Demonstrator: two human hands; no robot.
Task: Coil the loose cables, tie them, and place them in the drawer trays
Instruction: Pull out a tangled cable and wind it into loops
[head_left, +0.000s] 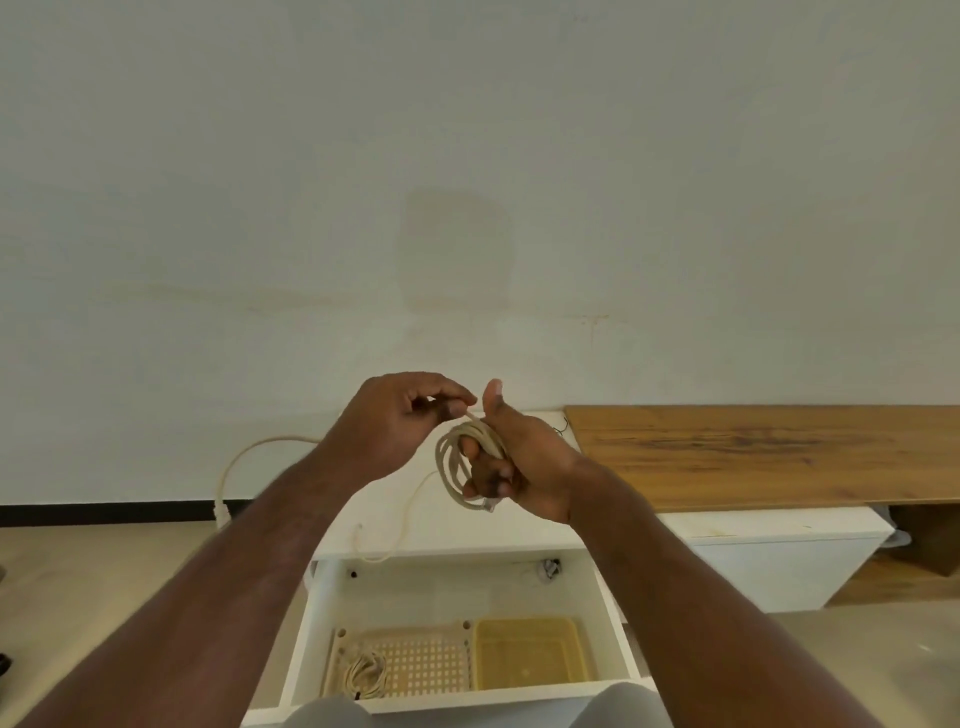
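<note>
Here, the right hand (511, 457) curls round the coiled cable (465, 462); the left hand (400, 421), just left, pinches its free strand, which trails down-left toward the drawer (306, 649).

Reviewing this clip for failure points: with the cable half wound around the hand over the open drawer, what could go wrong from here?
1. The loops on the right hand are held only by curled fingers and carry no tie; the coil may spring apart.
2. The free end pinched by the left hand trails over the white cabinet top and its edge, so it may snag.
3. The beige perforated tray already holds a coiled cable; the bundles could tangle, while the yellow tray looks free.
</note>
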